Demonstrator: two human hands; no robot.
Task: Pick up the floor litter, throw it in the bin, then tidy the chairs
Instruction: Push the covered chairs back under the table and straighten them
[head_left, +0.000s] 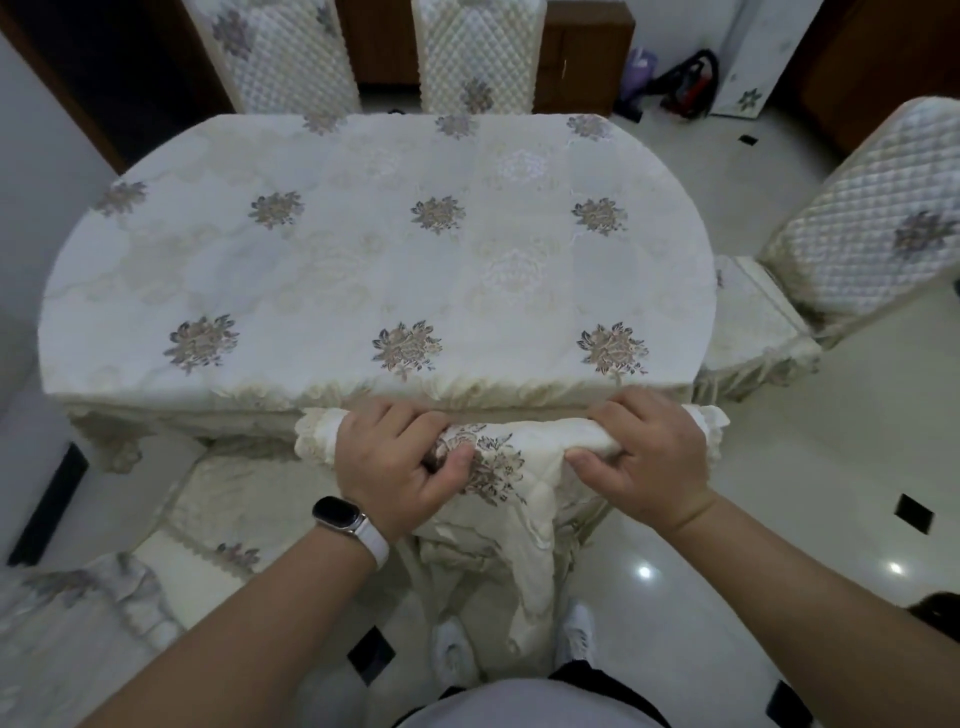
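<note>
A chair (511, 467) in a cream quilted cover with a flower motif stands right in front of me, its top rail close against the near edge of the oval table (363, 249). My left hand (395, 462), with a watch on the wrist, grips the left part of the chair's top rail. My right hand (644, 457) grips the right part of the same rail, fingers over the far side and thumb on the near side. No litter or bin shows in the head view.
Two covered chairs (478, 57) stand at the table's far side, another (862, 234) at the right end, and one (218, 514) at my near left. Bags (680, 83) lie on the far floor. White tiles with black insets (914, 512) lie to the right.
</note>
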